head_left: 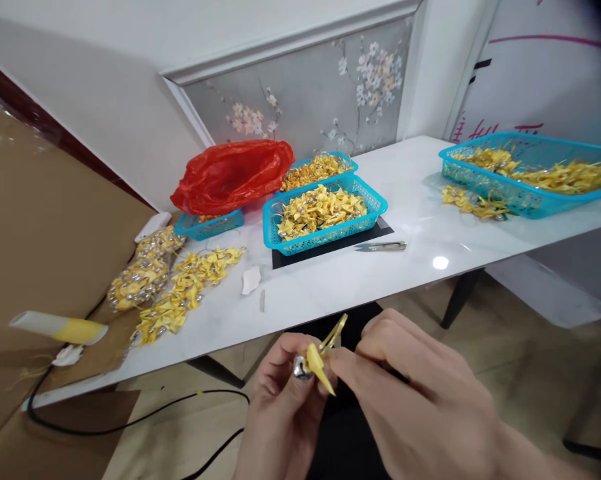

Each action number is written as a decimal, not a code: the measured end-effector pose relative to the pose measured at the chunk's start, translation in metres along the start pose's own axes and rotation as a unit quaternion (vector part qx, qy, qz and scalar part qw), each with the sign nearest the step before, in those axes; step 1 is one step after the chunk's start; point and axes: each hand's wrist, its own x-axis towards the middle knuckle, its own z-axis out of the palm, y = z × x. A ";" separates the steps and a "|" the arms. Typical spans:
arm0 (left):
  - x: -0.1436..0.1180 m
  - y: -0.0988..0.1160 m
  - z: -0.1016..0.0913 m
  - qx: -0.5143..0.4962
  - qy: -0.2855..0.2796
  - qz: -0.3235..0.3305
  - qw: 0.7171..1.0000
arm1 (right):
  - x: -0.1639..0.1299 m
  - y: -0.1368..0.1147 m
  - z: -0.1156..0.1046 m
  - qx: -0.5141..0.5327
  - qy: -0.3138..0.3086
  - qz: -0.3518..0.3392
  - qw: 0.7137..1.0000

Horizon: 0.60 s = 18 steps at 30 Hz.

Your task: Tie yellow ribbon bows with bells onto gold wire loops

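In front of my lap, my left hand (287, 400) pinches a small yellow ribbon ornament (319, 370) with a silver bell (301, 367) at its left side. A thin yellow loop (335, 333) sticks up from the ornament. My right hand (420, 387) is closed, with its fingertips against the ornament's right side; the exact grip is partly hidden. Beyond my hands, a turquoise basket (325, 241) heaped with similar yellow ornaments (323, 210) stands on the white table (410, 273). A pair of thread snips (381, 247) lies to the right of that basket.
A red plastic bag (230, 177) sits by a smaller turquoise basket (210, 229). Loose ornaments (190, 287) and bagged ones (143, 280) lie at left, near a cardboard box (45, 220). Another large basket (540, 200) stands at right. A black cable (145, 413) crosses below.
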 end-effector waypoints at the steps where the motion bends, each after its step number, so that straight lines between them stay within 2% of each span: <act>1: -0.001 0.000 0.000 0.019 0.007 0.020 1.000 | -0.002 0.000 -0.001 0.005 0.000 0.004 1.000; 7: -0.007 0.003 -0.008 0.119 -0.037 0.077 0.989 | -0.016 0.007 -0.008 0.057 -0.049 0.038 0.996; 13: -0.012 0.007 -0.007 0.165 -0.019 0.058 0.984 | -0.023 0.014 -0.005 0.081 -0.084 0.058 0.992; 18: -0.013 0.009 -0.008 0.214 -0.037 0.068 0.974 | -0.020 0.012 -0.001 0.131 -0.085 0.083 0.984</act>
